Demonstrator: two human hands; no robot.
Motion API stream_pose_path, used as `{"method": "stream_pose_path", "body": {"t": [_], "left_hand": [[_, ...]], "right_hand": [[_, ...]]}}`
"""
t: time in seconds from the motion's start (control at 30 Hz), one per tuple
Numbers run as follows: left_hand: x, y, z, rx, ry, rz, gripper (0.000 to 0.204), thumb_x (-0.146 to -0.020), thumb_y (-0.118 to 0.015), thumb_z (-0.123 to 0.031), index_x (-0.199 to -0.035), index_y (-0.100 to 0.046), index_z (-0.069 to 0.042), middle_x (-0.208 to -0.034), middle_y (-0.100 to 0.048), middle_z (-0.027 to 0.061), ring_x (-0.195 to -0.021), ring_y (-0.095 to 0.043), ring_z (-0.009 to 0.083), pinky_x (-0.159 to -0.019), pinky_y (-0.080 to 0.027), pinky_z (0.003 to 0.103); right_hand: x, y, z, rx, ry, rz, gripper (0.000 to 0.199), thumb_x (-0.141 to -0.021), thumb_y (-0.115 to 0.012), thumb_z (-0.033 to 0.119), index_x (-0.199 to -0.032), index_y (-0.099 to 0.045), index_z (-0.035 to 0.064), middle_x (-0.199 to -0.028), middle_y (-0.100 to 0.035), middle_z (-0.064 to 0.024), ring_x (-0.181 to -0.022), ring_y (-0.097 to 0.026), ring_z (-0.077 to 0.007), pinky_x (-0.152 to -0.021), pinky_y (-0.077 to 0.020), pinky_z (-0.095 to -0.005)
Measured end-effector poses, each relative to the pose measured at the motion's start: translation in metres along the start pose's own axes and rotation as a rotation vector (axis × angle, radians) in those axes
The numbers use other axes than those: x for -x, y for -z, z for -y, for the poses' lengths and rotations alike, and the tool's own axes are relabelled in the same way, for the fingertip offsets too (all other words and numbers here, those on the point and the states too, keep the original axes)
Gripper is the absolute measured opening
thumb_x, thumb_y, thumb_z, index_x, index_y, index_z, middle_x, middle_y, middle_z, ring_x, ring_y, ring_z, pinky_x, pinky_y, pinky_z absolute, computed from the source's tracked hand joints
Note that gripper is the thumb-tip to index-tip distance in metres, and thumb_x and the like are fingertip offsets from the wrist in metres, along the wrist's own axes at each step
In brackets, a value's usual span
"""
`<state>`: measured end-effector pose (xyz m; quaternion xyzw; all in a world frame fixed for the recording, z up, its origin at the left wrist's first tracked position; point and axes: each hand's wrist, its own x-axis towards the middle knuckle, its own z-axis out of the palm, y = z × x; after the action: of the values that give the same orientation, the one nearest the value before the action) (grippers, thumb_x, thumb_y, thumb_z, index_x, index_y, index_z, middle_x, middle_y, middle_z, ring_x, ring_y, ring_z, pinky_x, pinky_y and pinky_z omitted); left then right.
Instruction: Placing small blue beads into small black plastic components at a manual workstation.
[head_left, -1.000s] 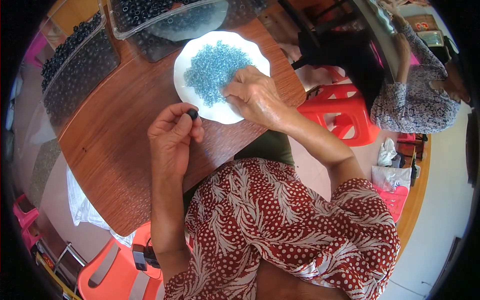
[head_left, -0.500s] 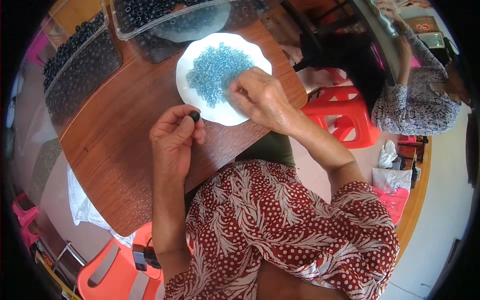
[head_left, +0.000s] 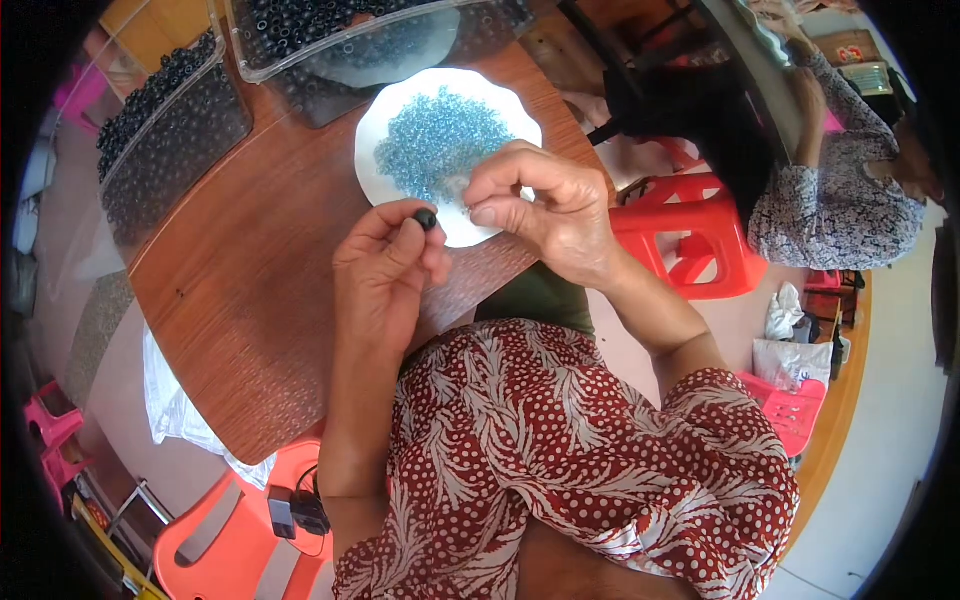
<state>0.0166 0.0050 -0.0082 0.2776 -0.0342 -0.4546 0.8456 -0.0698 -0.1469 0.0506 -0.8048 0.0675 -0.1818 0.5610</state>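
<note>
Between the thumb and fingers of my left hand is a small, round black piece, held just off the near edge of a white scalloped plate. A heap of tiny, clear bluish pieces covers the plate's middle. My right hand hovers over the plate's near right side, thumb and forefinger pinched. Whatever sits in that pinch is too small to name. The two hands are a short way apart, with their fingertips facing each other.
Two clear plastic tubs, a left one and a far one, hold many black ring-shaped pieces on the brown wooden table. A red stool stands to the right, an orange chair lower left. Another person is at far right.
My right hand has lifted back from the heap and turned toward my left hand, fingertips pinched. My left hand has shifted right with the black piece, closer to the right one.
</note>
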Motion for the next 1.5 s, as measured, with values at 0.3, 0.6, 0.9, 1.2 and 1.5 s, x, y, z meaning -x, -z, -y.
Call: {"method": "stream_pose_path", "body": {"t": [0.3,0.6,0.9,1.2,1.5], "left_hand": [[0.002,-0.010,0.010,0.084,0.014,0.026,0.019,-0.084,-0.058,-0.004,-0.100,-0.056,0.005,-0.082,-0.059,0.0124,-0.064,-0.053,0.0153,-0.057,-0.044,0.028],[0.001,-0.011,0.014,-0.001,-0.038,0.013,0.018,-0.083,-0.058,-0.002,-0.099,-0.057,0.005,-0.077,-0.060,0.0114,-0.060,-0.055,0.0154,-0.056,-0.046,0.027],[-0.001,-0.016,0.012,-0.333,-0.063,0.019,0.016,-0.082,-0.057,0.000,-0.097,-0.058,0.006,-0.076,-0.061,0.0097,-0.059,-0.054,0.0133,-0.056,-0.045,0.024],[-0.009,-0.016,0.001,-0.217,0.038,-0.003,0.015,-0.085,-0.055,-0.001,-0.099,-0.058,0.005,-0.079,-0.061,0.0109,-0.063,-0.056,0.0140,-0.057,-0.047,0.026],[-0.022,-0.012,-0.013,-0.039,0.049,-0.048,0.017,-0.085,-0.057,-0.004,-0.099,-0.057,0.005,-0.085,-0.061,0.0108,-0.065,-0.056,0.0157,-0.058,-0.047,0.027]], "right_hand": [[0.002,-0.002,0.006,0.078,0.134,0.035,0.011,-0.071,-0.069,-0.001,-0.081,-0.063,-0.0008,-0.081,-0.060,-0.0052,-0.072,-0.053,-0.0118,-0.065,-0.0435,-0.0236],[-0.002,-0.003,0.007,0.166,0.120,0.072,0.011,-0.071,-0.069,0.000,-0.079,-0.062,-0.0002,-0.075,-0.059,-0.0030,-0.071,-0.053,-0.0104,-0.065,-0.0434,-0.0234],[-0.020,0.011,0.004,-0.316,-0.504,0.219,0.017,-0.069,-0.070,-0.005,-0.077,-0.056,-0.0011,-0.072,-0.058,-0.0034,-0.064,-0.056,-0.0095,-0.061,-0.0442,-0.0226],[-0.040,0.012,0.008,-0.348,-0.531,0.344,0.017,-0.072,-0.067,-0.007,-0.082,-0.054,-0.0021,-0.075,-0.058,-0.0031,-0.069,-0.055,-0.0082,-0.063,-0.0436,-0.0222],[-0.054,0.000,-0.001,0.183,0.026,0.228,0.015,-0.070,-0.066,0.006,-0.075,-0.052,0.0015,-0.069,-0.056,-0.0103,-0.070,-0.056,-0.0285,-0.063,-0.0436,-0.0369]]}}
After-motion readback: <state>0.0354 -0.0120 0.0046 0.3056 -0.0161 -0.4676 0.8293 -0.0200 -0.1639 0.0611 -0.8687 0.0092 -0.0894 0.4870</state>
